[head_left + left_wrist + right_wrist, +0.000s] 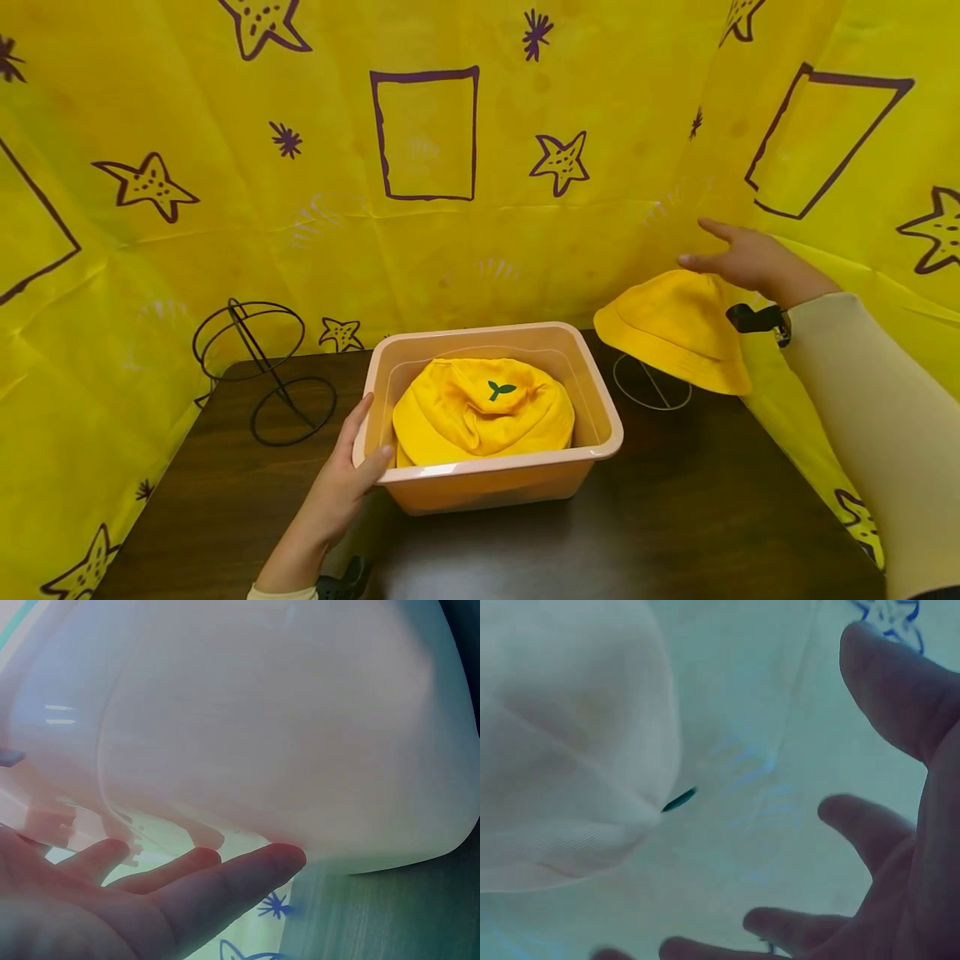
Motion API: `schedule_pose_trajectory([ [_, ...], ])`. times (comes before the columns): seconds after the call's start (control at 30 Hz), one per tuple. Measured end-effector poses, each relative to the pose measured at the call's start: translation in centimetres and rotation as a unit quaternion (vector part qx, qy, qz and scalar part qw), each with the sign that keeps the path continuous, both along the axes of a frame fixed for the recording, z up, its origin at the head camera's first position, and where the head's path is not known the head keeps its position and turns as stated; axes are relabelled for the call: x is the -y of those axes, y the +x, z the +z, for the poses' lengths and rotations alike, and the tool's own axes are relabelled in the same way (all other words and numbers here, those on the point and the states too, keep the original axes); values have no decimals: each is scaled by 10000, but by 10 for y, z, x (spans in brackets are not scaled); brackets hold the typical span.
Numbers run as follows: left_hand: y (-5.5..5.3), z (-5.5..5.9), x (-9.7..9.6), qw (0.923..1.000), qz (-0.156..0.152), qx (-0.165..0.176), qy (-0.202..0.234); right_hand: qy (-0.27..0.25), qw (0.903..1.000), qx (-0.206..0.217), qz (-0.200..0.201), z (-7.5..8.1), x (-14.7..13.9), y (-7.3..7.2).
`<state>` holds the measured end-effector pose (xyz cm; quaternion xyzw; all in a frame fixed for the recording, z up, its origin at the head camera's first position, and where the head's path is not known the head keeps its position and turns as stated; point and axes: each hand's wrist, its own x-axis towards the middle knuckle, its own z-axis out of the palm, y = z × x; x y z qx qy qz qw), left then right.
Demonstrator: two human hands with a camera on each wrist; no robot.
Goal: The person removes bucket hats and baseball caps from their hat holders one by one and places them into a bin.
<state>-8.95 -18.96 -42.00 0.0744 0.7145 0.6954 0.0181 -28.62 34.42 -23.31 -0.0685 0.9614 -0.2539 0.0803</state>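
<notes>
A peach plastic bin [491,487] holds a yellow cloth hat [450,417] with a green sprout mark. My left hand [348,467] is at the bin's front-left corner, its thumb by the rim. In the left wrist view, straight fingers [225,900] lie along the outer wall. A second yellow hat [667,321] sits tilted on a wire stand [652,407] to the right. Close above that hat is my right hand [750,258], fingers spread. The right wrist view shows this hat [570,750] apart from the right hand [870,847], a bit of green at its edge.
At the left of the dark wooden table [660,517] stands a bare black wire stand [273,367] with two rings. Yellow sheeting [450,250] with drawn starfish and frames surrounds the table at the back and sides.
</notes>
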Motion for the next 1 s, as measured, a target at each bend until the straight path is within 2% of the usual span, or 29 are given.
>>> schedule_pose_trajectory([
  [0.17,1,0,-1,10000,-4,-10,-45,-611,9967,535,15,-3,-6,-8],
  [0.23,1,0,-1,10000,-9,-19,-54,-692,9951,706,80,-3,-6,-12],
  [0.47,0,1,-1,10000,-25,-26,-12,87,9956,845,397,-4,-4,-21],
  [0.67,0,2,-1,10000,-37,53,36,404,9933,861,662,-6,0,-24],
  [1.0,0,0,0,10000,-20,-22,-41,886,9898,508,989,-13,-5,-27],
])
